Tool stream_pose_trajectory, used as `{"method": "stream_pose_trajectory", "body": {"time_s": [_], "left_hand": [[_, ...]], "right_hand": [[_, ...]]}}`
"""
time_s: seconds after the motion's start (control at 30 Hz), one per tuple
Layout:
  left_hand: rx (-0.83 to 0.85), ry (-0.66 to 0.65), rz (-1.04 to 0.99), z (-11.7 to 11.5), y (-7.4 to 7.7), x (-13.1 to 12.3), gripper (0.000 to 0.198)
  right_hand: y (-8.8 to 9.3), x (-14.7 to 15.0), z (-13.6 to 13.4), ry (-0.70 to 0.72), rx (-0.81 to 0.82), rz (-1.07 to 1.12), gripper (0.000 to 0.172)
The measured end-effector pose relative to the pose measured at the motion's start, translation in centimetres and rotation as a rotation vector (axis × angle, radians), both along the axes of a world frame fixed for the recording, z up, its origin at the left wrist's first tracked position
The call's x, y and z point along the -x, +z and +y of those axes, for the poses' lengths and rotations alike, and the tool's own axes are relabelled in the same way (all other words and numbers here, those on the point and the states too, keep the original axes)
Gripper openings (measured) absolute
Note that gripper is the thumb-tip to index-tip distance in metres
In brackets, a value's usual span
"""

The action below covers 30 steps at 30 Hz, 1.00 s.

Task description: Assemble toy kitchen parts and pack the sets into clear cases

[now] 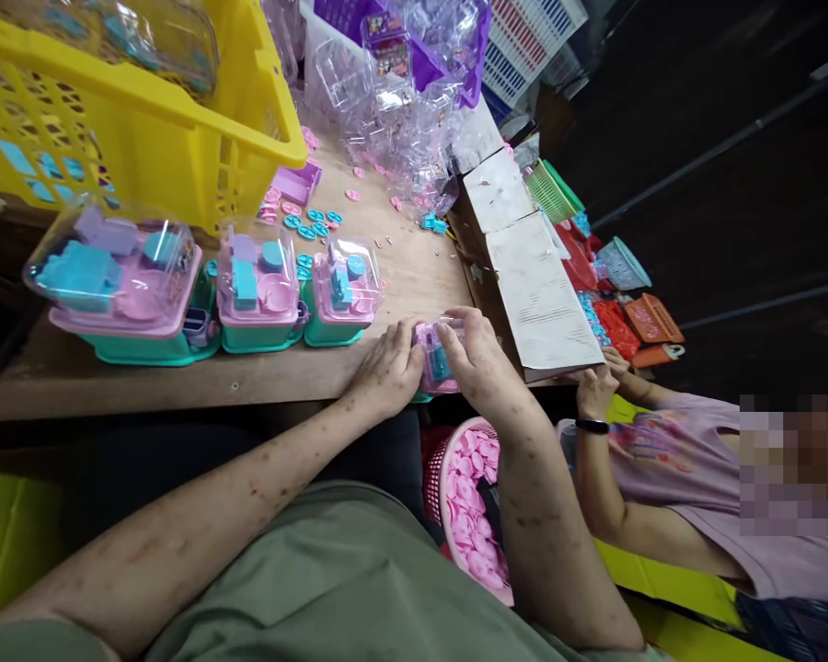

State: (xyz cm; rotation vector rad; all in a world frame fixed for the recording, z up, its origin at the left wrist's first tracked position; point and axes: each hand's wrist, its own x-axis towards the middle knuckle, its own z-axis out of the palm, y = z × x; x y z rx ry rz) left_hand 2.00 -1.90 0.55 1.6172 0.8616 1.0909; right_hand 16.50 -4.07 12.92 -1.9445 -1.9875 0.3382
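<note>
Between my hands, at the table's front edge, is a small pink and teal toy box [440, 360] with a clear cover and blue pieces inside. My left hand [390, 370] grips its left side, thumb along the near corner. My right hand [481, 363] is wrapped over its right side and top, hiding much of it. To the left stand three similar toy boxes: the nearest [345, 292], a middle one [258, 290] and a larger-looking one [120, 285]. Each has a pink tray and clear dome over a teal base.
A yellow basket [179, 129] stands behind the boxes. Clear plastic covers [407, 119] spill from a purple basket [479, 55]. Small blue wheel-shaped pieces [307, 232] lie scattered. Below, a pink basket [448, 515] holds pink parts. A co-worker [662, 460] sits at right beside a white board [542, 285].
</note>
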Motion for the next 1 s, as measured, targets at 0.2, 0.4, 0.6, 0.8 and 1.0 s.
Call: {"method": "stream_pose_trajectory", "body": {"time_s": [0.2,0.4,0.6,0.8,1.0], "left_hand": [[0.026,-0.027,-0.027,0.5,0.1,0.0,0.040],[-0.046,-0.046,-0.057,0.9,-0.6,1.2,0.046],[-0.198,-0.139,-0.040,0.0,-1.6,2.3,0.090],[-0.218,-0.105,0.014,-0.1,-1.5,1.4,0.109],[-0.115,-0.047,0.167,-1.4,1.3,1.8,0.126]], "right_hand": [[-0.7,-0.1,-0.2,-0.058,0.037,0.034,0.048],[1.5,-1.4,2.1,-0.044,0.003,0.016,0.048],[0.7,-0.8,4.6,-0.108,0.048,0.007,0.050],[0.0,-0.4,4.4,-0.211,0.131,0.002,0.052],[1.4,-1.7,7.0,-0.220,0.117,0.026,0.049]]}}
